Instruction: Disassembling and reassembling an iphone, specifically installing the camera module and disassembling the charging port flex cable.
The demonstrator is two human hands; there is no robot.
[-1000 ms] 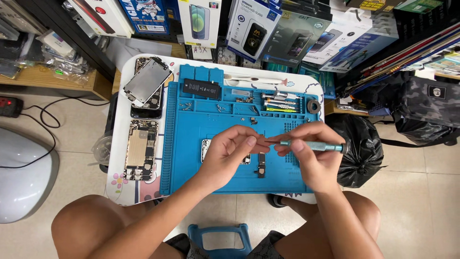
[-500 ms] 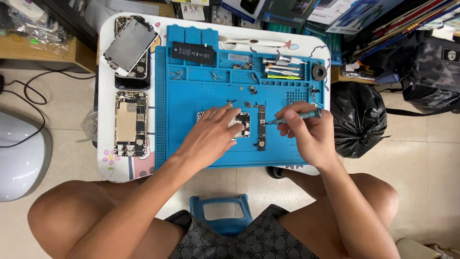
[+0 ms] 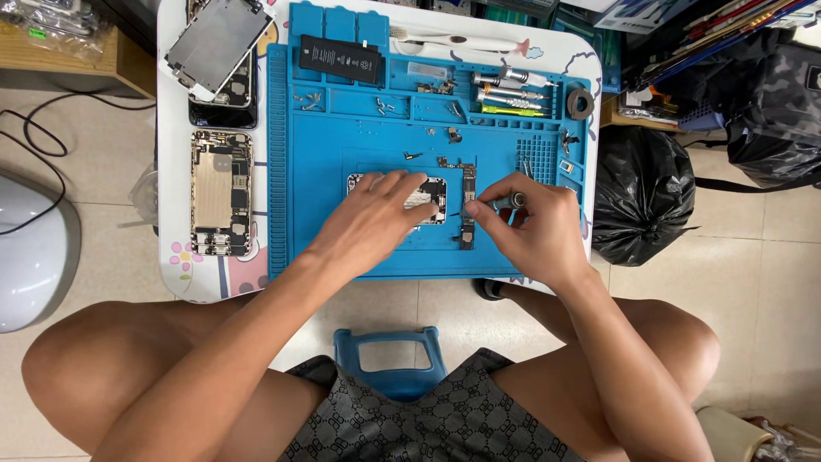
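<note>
Head view, looking straight down at a blue repair mat (image 3: 342,239) on a small white table (image 3: 175,274). Left hand (image 3: 376,218) lies flat, fingers spread, pressing on an opened phone body (image 3: 432,198) at mat centre; nothing is gripped, only held down. Right hand (image 3: 530,227) sits just beside it, fingers pinched narrow around a slim screwdriver (image 3: 510,201), tip aimed at a long narrow circuit board (image 3: 468,210) lying upright on the mat between the two hands. Small screws and brackets scattered above. Black battery (image 3: 338,58) at mat top; row of spare screwdrivers (image 3: 509,92) top right. Second gutted phone shell (image 3: 221,192) on the table left of the mat, detached screen (image 3: 218,43) above it. Black bin bag (image 3: 641,192) on the floor to the right.
</note>
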